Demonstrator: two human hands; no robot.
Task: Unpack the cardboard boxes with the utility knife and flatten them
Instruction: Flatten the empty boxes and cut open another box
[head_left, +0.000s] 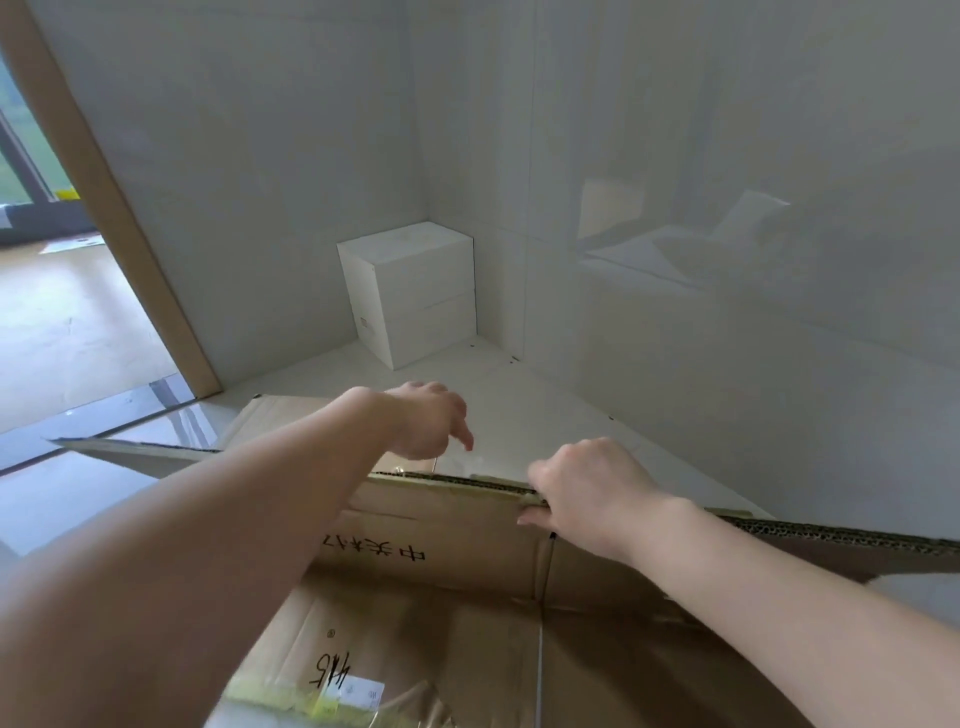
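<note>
Judging by how it lies, your large brown corrugated cardboard box (441, 613) is already cut open and mostly collapsed: its printed panels spread low in front of you, with strips of glossy clear packing tape (332, 701) clinging to the near end and one far panel standing up along its raw fluted edge. That upright panel is what remains to be pushed down before this box counts as flat.

Against the far corner sits a small white cube-shaped carton (410, 291), closed and well apart from your work; if it belongs to the job, it has yet to be opened.

Your right hand (587, 493) grips the top edge of the standing panel, fingers curled over the far side and thumb pressed on the near face. Your left hand (431, 421) reaches past that edge, hanging above the floor with fingers loosely curled and nothing in them.

No utility knife shows anywhere, so any cutting left will need you to fetch it first.
</note>
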